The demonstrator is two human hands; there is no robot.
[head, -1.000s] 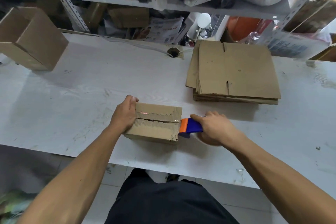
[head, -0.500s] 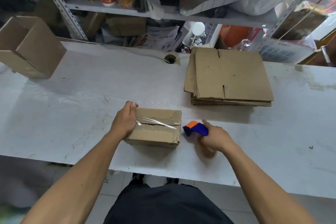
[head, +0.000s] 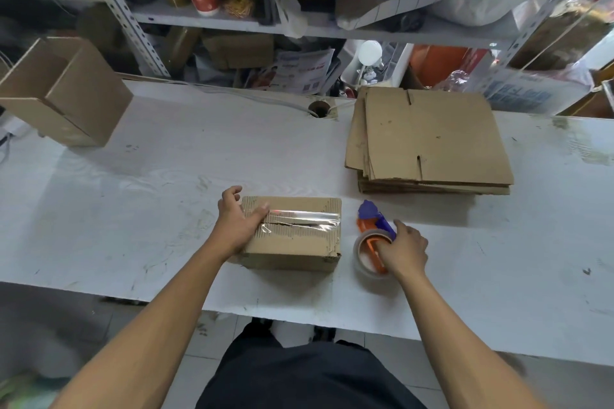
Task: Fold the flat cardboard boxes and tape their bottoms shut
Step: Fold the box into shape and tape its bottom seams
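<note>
A small folded cardboard box (head: 299, 242) stands bottom-up near the front edge of the white table (head: 133, 209). A strip of clear tape (head: 309, 219) runs along its seam. My left hand (head: 237, 221) lies on the box's left end, thumb pressing on the tape. Right of the box, a blue and orange tape dispenser (head: 373, 236) with a clear tape roll rests on the table. My right hand (head: 403, 251) grips its rear part. A stack of flat cardboard boxes (head: 428, 139) lies at the back right.
An assembled open cardboard box (head: 63, 90) sits at the far left of the table. A cable runs into a hole (head: 319, 108) in the tabletop. Cluttered metal shelves (head: 299, 26) rise behind the table.
My right hand pulled the tape dispenser off the box's right end and set it down on the table beside the box. My left hand shifted onto the top, pressing on the tape.
</note>
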